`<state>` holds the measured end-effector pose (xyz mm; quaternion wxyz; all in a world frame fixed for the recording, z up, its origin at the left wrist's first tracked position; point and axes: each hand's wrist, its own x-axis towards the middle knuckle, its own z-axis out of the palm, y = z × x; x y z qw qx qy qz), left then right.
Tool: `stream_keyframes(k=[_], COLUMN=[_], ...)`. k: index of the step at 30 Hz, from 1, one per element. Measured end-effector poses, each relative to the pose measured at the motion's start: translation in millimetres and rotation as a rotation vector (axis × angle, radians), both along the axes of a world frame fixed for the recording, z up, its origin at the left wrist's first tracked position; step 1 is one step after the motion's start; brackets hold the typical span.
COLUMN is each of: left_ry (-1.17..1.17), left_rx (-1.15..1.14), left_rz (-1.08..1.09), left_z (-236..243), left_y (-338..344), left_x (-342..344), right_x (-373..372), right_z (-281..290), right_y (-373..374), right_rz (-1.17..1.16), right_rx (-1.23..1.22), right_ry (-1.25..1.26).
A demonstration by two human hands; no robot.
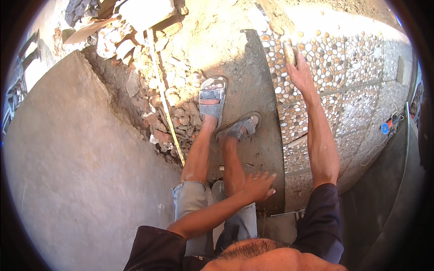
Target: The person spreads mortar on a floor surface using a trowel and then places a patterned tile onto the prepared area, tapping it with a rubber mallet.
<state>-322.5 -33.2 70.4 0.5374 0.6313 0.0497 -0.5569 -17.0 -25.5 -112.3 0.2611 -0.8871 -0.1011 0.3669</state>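
Note:
My right hand (299, 70) is stretched far forward over the pebble-patterned tiles (332, 67). Its fingers are closed around a wooden-handled tool (289, 53), which looks like a trowel; glare and the sandy mortar beyond it blur its far end. My left hand (260, 186) hangs over my knee with its fingers apart and nothing in them. Smooth wet mortar (266, 149) lies beneath it and runs along the left edge of the tiles. Both my sandalled feet stand on this grey strip.
Broken brick and rubble (181, 119) line the left of my feet, crossed by a long yellow strip (162, 95). A grey concrete slab (90, 180) spreads at far left. On the right, a blue-ended spool (385, 128) with loose string sits by the tiles' edge.

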Motion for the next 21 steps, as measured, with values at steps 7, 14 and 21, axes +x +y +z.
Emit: stream_keyframes(k=[7,14,21], left_ry=[0.014,-0.002,0.058], left_rx=[0.003,-0.026,-0.055], left_rz=[-0.129,-0.173,-0.145], left_z=[0,4,2], left_y=[-6,-10,-10], left_x=[-6,-14,-15], right_x=[-158,-154,-112], right_z=[-9,-61,-97], right_y=[-40,-46,-13], right_rz=[-0.05,0.3,0.312], right_rx=[0.03,-0.028,-0.159], right_ry=[0.376,0.446,0.171])
